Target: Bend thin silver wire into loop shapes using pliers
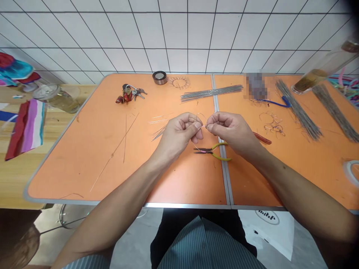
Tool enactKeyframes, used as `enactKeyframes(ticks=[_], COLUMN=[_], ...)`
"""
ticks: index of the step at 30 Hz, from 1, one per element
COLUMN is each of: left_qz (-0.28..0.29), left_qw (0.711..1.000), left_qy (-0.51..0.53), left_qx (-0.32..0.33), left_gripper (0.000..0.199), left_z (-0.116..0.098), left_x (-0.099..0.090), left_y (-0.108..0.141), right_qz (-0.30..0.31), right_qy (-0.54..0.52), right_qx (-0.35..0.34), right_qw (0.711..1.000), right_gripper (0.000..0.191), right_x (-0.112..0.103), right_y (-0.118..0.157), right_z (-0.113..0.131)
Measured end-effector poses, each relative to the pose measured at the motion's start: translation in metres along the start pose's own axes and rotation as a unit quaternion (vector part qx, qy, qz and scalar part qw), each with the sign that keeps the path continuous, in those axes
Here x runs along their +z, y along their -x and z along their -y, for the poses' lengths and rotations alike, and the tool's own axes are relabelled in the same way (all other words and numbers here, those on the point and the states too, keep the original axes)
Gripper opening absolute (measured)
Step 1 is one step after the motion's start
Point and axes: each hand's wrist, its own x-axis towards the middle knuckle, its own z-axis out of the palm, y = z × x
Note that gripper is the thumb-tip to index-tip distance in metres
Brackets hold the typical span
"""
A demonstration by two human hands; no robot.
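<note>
Over the middle of the orange table [185,183], my left hand [181,130] and my right hand [232,129] face each other, fingertips pinched and almost meeting. Between them runs a thin wire [204,126] with a pinkish bit, bent into a loop; both hands grip it. Just below lie pliers [206,151] with dark jaws and yellow handles, across the table's seam. A curved strand with a pink wrapped section hangs or lies over the pliers; I cannot tell which. Loose thin wires [159,132] stick out beside my left hand. A red handle [262,138] shows past my right wrist.
Wire bundles lie at the back [211,92] and right [299,110]. Tape [159,77], keys [131,93], tangled wire [273,125] and long single wires [113,153] are spread about. A glass jar [56,98] stands left, a tall glass [314,79] right.
</note>
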Motion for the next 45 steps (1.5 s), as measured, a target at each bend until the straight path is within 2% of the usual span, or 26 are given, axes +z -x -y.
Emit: enactKeyframes(ticks=[15, 26, 34, 41, 45], left_qz=[-0.002, -0.036, -0.043, -0.030, -0.035], left_qw=[0.999, 0.995, 0.998, 0.998, 0.998], left_qy=[-0.041, -0.094, -0.052, -0.053, -0.050], left_qx=[0.001, 0.018, 0.008, 0.014, 0.014], left_gripper=[0.013, 0.016, 0.014, 0.015, 0.011], left_z=[-0.004, -0.010, -0.008, -0.008, -0.008], left_x=[0.004, 0.014, 0.006, 0.007, 0.007], left_y=[0.002, 0.007, 0.002, 0.004, 0.003], right_qz=[-0.013, -0.061, -0.045, -0.020, -0.026], right_qy=[-0.002, 0.014, 0.008, -0.021, -0.023], right_qx=[-0.039, -0.065, -0.054, -0.052, -0.049], right_qw=[0.999, 0.996, 0.997, 0.998, 0.998], right_gripper=[0.004, 0.010, 0.008, 0.008, 0.010], right_x=[0.004, 0.013, 0.009, 0.007, 0.007], right_y=[0.001, 0.002, 0.004, 0.002, 0.001], right_z=[-0.001, 0.000, 0.003, 0.001, 0.000])
